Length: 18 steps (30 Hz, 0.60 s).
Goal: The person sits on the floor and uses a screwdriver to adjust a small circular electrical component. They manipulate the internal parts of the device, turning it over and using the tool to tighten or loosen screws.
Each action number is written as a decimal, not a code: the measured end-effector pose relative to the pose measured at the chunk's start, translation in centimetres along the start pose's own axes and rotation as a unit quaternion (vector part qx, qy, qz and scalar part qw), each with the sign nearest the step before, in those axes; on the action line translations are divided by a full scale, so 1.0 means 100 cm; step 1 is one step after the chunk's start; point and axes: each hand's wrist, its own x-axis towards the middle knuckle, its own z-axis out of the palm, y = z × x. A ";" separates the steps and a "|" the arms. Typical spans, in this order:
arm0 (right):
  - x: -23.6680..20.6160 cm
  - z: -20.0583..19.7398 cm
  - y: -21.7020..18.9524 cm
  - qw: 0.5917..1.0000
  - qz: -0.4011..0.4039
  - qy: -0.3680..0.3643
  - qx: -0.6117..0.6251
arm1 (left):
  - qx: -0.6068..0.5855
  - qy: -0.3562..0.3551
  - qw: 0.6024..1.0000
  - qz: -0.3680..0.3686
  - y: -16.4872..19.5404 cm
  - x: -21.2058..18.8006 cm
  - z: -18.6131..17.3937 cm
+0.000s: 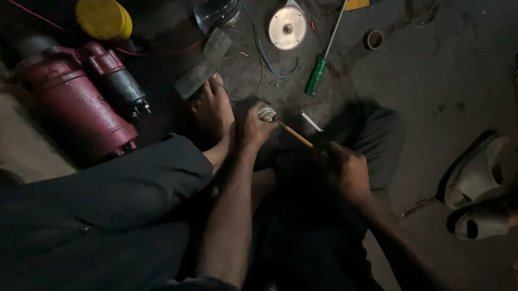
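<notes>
Hands (257, 127) (345, 169) on small metal part (266, 113) and yellow-handled tool (295, 134)

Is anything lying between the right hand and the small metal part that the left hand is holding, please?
Nothing visible blocks it. The left hand grips the small metal part, and a thin yellow-shafted tool runs straight from it to the right hand. The white rod lies on the floor beside that line, apart from it.
</notes>
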 end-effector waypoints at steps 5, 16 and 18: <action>0.122 0.090 -0.022 0.999 -0.037 0.010 0.026 | 0.018 0.001 0.995 -0.098 0.012 0.114 -0.104; 0.318 0.115 -0.126 1.000 0.008 -0.018 -0.021 | -0.020 0.004 0.987 -0.161 0.065 0.265 -0.249; 0.351 0.126 -0.131 0.999 0.011 -0.043 -0.031 | 0.005 0.044 0.996 -0.076 0.062 0.295 -0.265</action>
